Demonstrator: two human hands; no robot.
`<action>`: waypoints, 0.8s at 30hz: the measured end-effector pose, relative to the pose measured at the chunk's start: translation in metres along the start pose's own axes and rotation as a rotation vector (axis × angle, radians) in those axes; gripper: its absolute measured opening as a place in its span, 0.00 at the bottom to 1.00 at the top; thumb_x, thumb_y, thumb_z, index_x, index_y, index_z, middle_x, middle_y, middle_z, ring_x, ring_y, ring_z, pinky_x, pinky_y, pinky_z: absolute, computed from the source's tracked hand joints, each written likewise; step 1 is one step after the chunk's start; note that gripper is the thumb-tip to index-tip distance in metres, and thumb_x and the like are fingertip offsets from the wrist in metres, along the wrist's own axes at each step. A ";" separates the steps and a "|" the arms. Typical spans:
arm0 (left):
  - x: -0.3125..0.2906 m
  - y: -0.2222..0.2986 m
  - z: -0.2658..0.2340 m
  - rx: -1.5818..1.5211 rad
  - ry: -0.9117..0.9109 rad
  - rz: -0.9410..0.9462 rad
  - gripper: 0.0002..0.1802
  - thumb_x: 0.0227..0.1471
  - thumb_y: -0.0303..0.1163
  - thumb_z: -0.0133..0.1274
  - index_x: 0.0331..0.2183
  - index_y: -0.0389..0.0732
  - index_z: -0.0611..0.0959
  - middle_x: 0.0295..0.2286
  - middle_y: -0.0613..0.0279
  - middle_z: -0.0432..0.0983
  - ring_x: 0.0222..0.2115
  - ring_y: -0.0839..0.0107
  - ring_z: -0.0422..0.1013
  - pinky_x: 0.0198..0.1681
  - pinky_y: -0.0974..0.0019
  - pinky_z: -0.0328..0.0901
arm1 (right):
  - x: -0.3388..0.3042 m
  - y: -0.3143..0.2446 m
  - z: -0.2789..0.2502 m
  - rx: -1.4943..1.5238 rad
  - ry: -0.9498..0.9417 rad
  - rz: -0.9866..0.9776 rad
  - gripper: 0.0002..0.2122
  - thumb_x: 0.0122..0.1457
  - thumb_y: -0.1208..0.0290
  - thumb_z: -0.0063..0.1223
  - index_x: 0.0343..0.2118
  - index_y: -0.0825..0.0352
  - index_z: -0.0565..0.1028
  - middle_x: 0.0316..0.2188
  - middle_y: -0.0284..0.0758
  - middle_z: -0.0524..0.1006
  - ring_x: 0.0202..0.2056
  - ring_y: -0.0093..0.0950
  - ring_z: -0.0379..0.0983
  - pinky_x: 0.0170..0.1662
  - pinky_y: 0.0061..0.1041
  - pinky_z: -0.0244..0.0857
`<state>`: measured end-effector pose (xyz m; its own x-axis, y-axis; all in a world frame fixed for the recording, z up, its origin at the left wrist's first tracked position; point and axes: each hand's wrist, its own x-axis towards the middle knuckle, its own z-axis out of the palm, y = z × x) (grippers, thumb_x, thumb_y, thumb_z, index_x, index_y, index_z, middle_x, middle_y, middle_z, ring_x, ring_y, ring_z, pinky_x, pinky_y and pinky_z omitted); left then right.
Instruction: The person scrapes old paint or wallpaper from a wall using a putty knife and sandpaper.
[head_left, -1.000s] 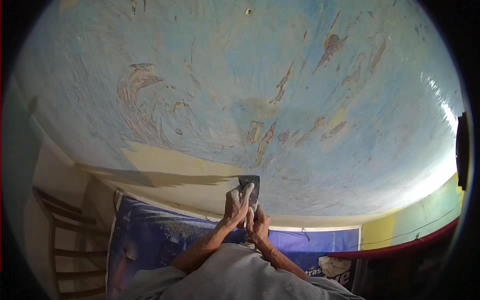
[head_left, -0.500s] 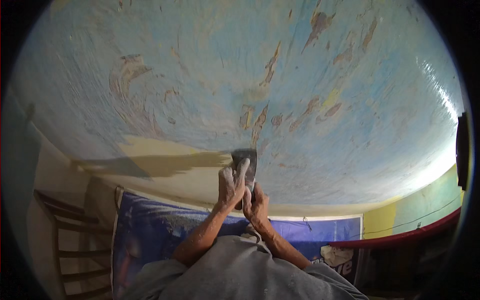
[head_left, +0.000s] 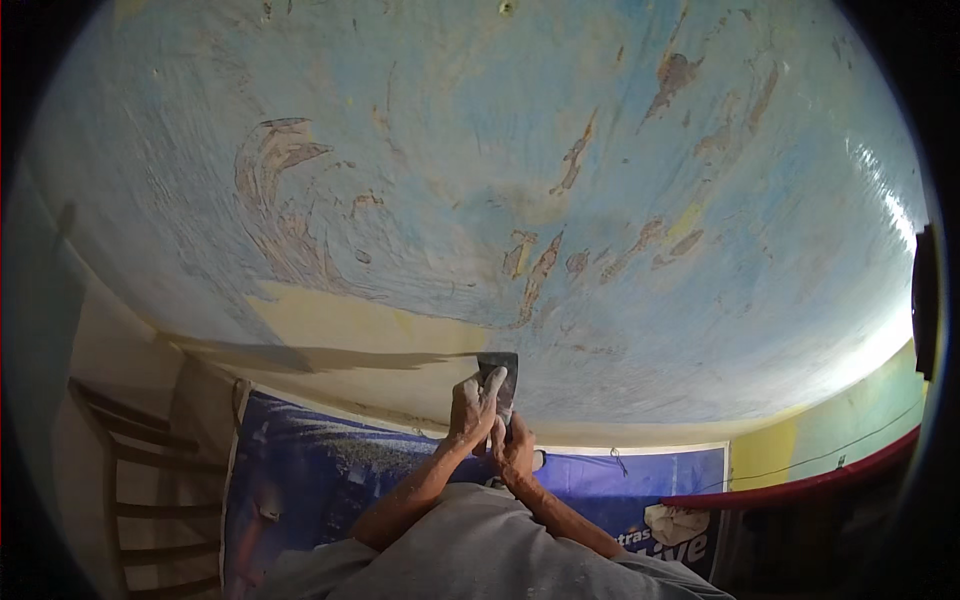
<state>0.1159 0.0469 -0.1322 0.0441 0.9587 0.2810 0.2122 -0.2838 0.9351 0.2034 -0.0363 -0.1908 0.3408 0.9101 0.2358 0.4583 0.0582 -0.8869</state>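
Both of my hands hold one wide scraper (head_left: 508, 374), its dark blade against a patchy blue painted surface (head_left: 430, 220). My left hand (head_left: 474, 408) is closed about the upper part of the tool, with a whitened, dusty finger or thumb lying along the blade. Just below and to the right, my right hand (head_left: 514, 452) wraps the handle, most of which it hides. Left of the blade runs a bare cream strip (head_left: 390, 335), crossed by a long shadow. Brown chipped patches (head_left: 540, 275) show above the blade.
Below my hands hangs a blue printed banner (head_left: 330, 470) with a pale edge. Wooden slats like a ladder or chair back (head_left: 165, 510) stand at the lower left. A red edge (head_left: 800, 492) curves along the lower right, near a thin cord on the yellow-green wall (head_left: 825, 440).
Both hands and the scraper have moved lower in the picture and slightly right. The view has shifted too, so the chipped patches sit lower and farther right. The grip looks the same.
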 end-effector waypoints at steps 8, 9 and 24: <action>-0.006 0.018 -0.011 0.024 -0.016 -0.007 0.18 0.62 0.41 0.51 0.35 0.33 0.83 0.25 0.43 0.77 0.25 0.46 0.74 0.28 0.54 0.66 | -0.001 -0.028 -0.007 -0.003 -0.003 -0.054 0.09 0.64 0.70 0.51 0.40 0.72 0.71 0.22 0.56 0.74 0.26 0.59 0.73 0.26 0.44 0.64; -0.006 0.005 -0.011 -0.035 -0.135 -0.153 0.18 0.62 0.40 0.51 0.36 0.33 0.83 0.26 0.42 0.77 0.27 0.43 0.73 0.29 0.53 0.66 | -0.001 -0.020 -0.003 -0.002 0.001 -0.060 0.09 0.64 0.70 0.51 0.40 0.72 0.71 0.22 0.56 0.74 0.26 0.59 0.73 0.26 0.44 0.64; -0.011 0.014 -0.012 -0.148 -0.102 -0.226 0.25 0.61 0.46 0.53 0.23 0.32 0.77 0.15 0.57 0.69 0.17 0.67 0.62 0.24 0.58 0.60 | -0.015 -0.025 -0.010 -0.027 0.010 0.063 0.12 0.65 0.66 0.51 0.30 0.72 0.70 0.17 0.48 0.69 0.17 0.37 0.58 0.24 0.38 0.60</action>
<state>0.1068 0.0324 -0.1193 0.1116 0.9927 0.0462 0.0832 -0.0556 0.9950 0.1945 -0.0558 -0.1681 0.3781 0.9074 0.1837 0.4577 -0.0107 -0.8890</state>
